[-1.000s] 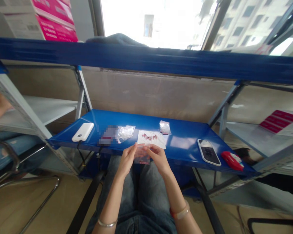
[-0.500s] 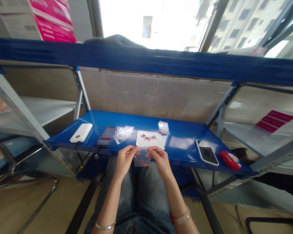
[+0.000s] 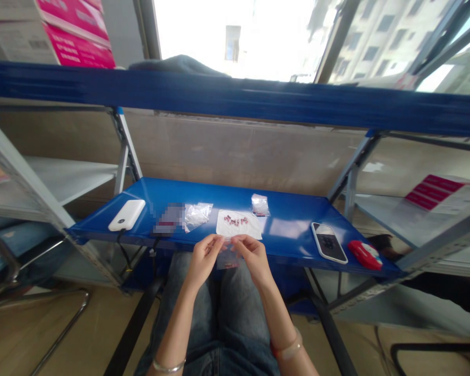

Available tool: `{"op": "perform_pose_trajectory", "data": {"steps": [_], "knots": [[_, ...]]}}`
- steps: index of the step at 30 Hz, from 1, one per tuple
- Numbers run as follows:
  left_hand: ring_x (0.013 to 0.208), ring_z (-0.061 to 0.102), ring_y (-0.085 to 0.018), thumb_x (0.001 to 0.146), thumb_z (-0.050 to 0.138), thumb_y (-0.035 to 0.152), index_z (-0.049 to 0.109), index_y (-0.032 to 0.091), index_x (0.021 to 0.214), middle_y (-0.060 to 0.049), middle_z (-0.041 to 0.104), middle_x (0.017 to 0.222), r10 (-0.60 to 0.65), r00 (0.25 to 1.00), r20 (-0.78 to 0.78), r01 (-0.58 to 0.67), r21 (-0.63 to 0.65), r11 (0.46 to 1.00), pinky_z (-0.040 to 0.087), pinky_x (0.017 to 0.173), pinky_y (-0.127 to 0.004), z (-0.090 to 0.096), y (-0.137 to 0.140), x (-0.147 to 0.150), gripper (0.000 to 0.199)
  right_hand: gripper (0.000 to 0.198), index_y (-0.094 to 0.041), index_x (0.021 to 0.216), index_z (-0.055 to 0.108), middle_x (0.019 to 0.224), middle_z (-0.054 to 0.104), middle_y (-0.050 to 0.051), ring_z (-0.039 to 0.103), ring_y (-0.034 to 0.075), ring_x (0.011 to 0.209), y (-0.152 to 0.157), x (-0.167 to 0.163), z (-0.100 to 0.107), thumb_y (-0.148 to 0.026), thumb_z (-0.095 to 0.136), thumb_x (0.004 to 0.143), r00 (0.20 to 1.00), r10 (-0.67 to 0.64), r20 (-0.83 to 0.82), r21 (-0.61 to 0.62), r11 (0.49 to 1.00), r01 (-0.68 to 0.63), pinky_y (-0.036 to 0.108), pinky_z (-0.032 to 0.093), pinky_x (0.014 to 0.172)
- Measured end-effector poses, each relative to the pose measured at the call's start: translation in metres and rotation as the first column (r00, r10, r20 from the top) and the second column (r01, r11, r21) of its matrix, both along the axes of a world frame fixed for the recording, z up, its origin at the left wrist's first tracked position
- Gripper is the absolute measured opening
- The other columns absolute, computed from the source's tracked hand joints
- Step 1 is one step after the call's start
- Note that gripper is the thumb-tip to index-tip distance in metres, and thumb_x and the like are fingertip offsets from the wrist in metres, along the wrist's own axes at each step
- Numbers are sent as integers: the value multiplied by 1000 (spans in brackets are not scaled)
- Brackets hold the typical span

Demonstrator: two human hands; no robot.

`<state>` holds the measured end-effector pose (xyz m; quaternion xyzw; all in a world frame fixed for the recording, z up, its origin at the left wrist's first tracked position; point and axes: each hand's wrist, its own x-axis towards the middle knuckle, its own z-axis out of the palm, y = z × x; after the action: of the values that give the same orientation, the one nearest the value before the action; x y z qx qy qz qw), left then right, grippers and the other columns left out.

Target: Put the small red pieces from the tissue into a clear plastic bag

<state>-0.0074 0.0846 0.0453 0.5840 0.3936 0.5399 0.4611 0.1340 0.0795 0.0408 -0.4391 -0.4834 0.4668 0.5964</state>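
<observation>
Between my hands hangs a small clear plastic bag (image 3: 227, 259) with a few dark red bits at its bottom. My left hand (image 3: 206, 256) pinches the bag's top edge on one side. The fingers of my right hand (image 3: 252, 255) pinch the same edge, close to my left fingertips. Just beyond, a white sheet (image 3: 251, 230) lies on the blue shelf, and several small dark red pieces (image 3: 235, 221) are scattered on it. Behind the sheet lies another clear bag (image 3: 260, 204) with reddish bits at its lower end. Left of the sheet rest crumpled clear bags (image 3: 198, 216).
A white power bank (image 3: 127, 214) with a cable lies at the shelf's left. On the right are a phone (image 3: 329, 242) and a red item (image 3: 365, 255). A blue beam (image 3: 235, 99) crosses above the shelf (image 3: 293, 250). Another person's arm shows at far left.
My hands have drawn closer together along the bag's top edge, the right one moving left. The whole view has shifted slightly.
</observation>
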Motion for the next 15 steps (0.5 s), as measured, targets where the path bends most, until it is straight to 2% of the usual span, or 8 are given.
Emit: {"op": "perform_pose_trajectory", "data": {"steps": [5, 12, 15], "knots": [[83, 64, -19, 82, 59, 35, 64, 17, 83, -4, 69, 82, 3, 999, -45, 1, 76, 997, 48, 77, -26, 0, -1, 2, 19, 25, -17, 72, 69, 63, 64, 1, 55, 13, 60, -3, -3, 5, -42, 72, 68, 999, -43, -3, 11, 999, 43, 23, 43, 54], [81, 62, -19, 82, 58, 33, 67, 17, 78, -4, 69, 80, 66, 991, -115, -50, 140, 989, 46, 76, -25, 4, -1, 2, 19, 27, -19, 78, 69, 74, 69, 4, 63, 19, 70, -10, -4, 10, -43, 73, 67, 998, 53, -29, -71, 996, -55, 26, 50, 54], [81, 63, -19, 81, 59, 34, 69, 17, 79, -5, 71, 81, 59, 994, -93, -48, 119, 992, 47, 76, -26, 3, -2, 4, 20, 26, -19, 78, 69, 73, 69, 4, 63, 19, 68, -10, -3, 10, -44, 73, 68, 998, 53, -35, -80, 995, -55, 27, 50, 53]]}}
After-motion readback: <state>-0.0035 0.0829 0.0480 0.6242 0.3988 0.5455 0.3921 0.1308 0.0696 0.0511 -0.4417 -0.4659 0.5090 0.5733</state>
